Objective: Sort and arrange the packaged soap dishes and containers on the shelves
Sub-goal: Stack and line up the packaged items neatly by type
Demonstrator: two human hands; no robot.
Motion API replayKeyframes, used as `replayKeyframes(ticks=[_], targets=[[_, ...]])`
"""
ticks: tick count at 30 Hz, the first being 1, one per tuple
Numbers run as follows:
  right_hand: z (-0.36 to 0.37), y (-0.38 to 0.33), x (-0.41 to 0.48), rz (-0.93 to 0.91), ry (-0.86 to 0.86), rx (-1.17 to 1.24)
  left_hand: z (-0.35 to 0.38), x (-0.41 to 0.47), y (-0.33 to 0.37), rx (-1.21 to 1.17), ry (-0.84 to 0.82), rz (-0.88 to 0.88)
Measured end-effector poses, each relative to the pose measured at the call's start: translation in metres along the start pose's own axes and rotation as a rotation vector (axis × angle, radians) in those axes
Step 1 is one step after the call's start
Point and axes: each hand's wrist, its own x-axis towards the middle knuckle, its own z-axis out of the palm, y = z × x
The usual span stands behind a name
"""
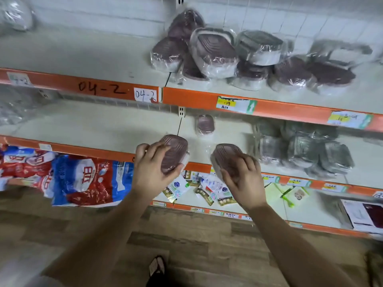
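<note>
Over a wood-look floor (186,235), below the orange rail (99,88) handwritten "04-2", the left hand (149,170) curls round a mauve soap dish (175,151) and the right hand (242,181) grips a second dish (226,156). Farther back below that rail lies a lone dish (205,123). Right of the rail a tag (227,103) reads "139", and above it sits a wrapped pile (213,52).

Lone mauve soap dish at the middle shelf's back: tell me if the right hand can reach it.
Probably yes: bare shelf lies between the right hand and the lone dish. But that hand grips another wrapped soap dish, so grasping looks unlikely.
</note>
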Motion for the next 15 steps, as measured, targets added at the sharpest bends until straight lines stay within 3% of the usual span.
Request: replayKeyframes(ticks=[15], targets=[[0.162,0.048,0.079,0.096,-0.136,-0.073,0.168,0.016,-0.064,-0.061,-0.001,-0.093]])
